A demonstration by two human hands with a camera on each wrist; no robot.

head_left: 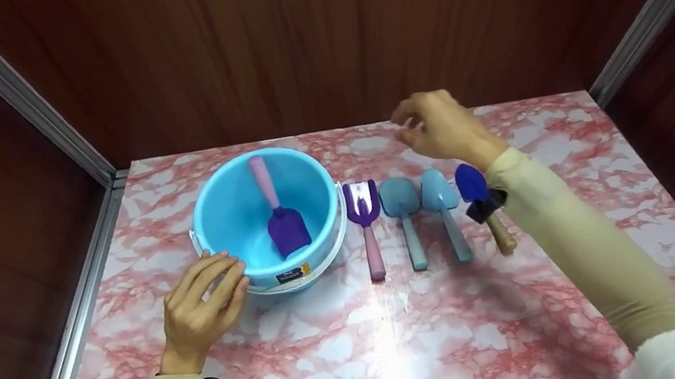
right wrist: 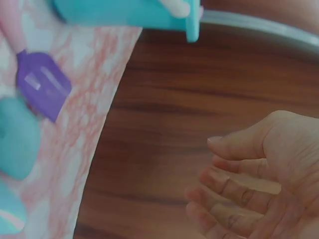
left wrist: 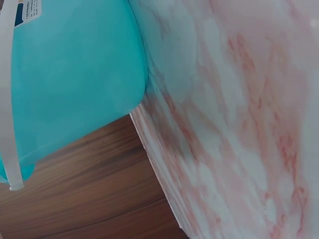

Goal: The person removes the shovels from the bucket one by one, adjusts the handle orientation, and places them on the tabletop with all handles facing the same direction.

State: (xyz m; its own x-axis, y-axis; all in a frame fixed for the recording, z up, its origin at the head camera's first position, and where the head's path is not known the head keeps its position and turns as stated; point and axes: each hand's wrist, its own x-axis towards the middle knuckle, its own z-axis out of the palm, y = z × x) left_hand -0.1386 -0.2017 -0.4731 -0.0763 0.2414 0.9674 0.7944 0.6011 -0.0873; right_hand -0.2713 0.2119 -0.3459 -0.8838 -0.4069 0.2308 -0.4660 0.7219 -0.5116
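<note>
A light-blue bucket (head_left: pixel 255 265) stands upright on the table, its white handle (head_left: pixel 339 239) hanging down along the near side. My left hand (head_left: pixel 202 306) rests its fingertips against the bucket's near-left rim. Inside the bucket leans a toy shovel (head_left: pixel 289 231) with a purple blade and pink handle. My right hand (head_left: pixel 443 127) is raised beyond the row of tools, fingers loosely bent and holding nothing, as the right wrist view also shows.
Right of the bucket lie a purple slotted shovel (head_left: pixel 373 251), a grey-teal shovel (head_left: pixel 399 197), a light-blue scoop (head_left: pixel 438 191) and a blue-bladed trowel (head_left: pixel 471 181) with a wooden handle, partly under the right wrist. Dark wood panels (head_left: pixel 316 45) surround the marbled table (head_left: pixel 310 367).
</note>
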